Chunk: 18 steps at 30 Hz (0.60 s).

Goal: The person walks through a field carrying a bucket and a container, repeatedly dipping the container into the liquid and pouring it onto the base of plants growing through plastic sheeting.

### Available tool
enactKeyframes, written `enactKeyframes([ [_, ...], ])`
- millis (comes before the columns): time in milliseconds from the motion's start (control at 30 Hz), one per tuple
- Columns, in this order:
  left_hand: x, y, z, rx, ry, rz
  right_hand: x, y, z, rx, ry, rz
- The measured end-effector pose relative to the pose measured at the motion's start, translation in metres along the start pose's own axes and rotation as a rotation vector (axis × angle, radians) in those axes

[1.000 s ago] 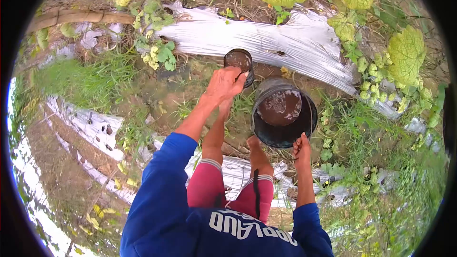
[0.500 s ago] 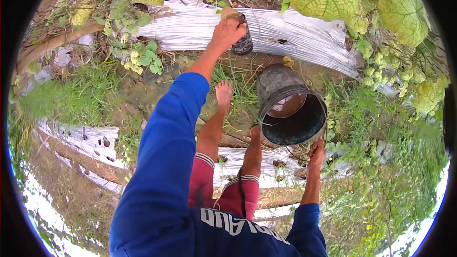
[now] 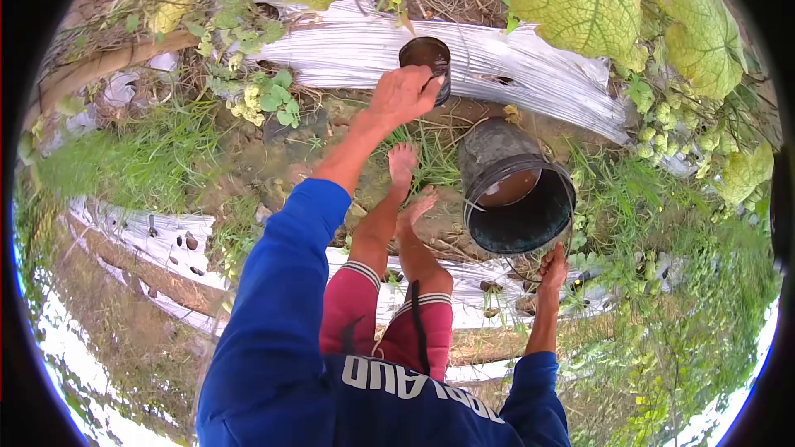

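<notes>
Head view: both hands full, cup and bucket

The left hand point(image 3: 406, 95) grips a dark cup point(image 3: 444, 87) of brown liquid, seen against silvery plastic mulch point(image 3: 339, 54). The right hand point(image 3: 553, 266) is closed around the wire handle point(image 3: 570, 219) of a black bucket point(image 3: 501, 149), which holds brown liquid point(image 3: 515, 188). Bare feet point(image 3: 403, 161) stand near grass point(image 3: 435, 167).

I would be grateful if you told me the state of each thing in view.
Left hand: closed on the cup
Cup: open, brown liquid inside
Right hand: closed on the bucket's handle
Bucket: open, partly filled with brown liquid
Plastic sheeting: wrinkled, holed
Large leaf: yellowish green, darker veins
</notes>
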State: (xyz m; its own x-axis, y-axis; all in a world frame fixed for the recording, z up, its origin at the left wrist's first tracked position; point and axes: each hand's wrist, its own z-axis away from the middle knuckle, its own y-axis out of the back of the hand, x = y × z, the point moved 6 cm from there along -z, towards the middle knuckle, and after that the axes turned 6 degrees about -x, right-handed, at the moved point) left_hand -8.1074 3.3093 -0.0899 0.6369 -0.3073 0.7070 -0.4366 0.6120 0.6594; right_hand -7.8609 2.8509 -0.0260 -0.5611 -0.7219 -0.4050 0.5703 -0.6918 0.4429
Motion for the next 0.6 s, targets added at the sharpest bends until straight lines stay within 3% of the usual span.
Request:
enactKeyframes([
  [200, 0.002, 0.04, 0.093, 0.155, -0.083, -0.009, 0.001, -0.005, -0.004, -0.077, -0.044, 0.012],
  [600, -0.082, 0.155, 0.251, 0.08, 0.383, -0.139, 0.005, -0.043, 0.027, -0.217, 0.036, 0.064],
])
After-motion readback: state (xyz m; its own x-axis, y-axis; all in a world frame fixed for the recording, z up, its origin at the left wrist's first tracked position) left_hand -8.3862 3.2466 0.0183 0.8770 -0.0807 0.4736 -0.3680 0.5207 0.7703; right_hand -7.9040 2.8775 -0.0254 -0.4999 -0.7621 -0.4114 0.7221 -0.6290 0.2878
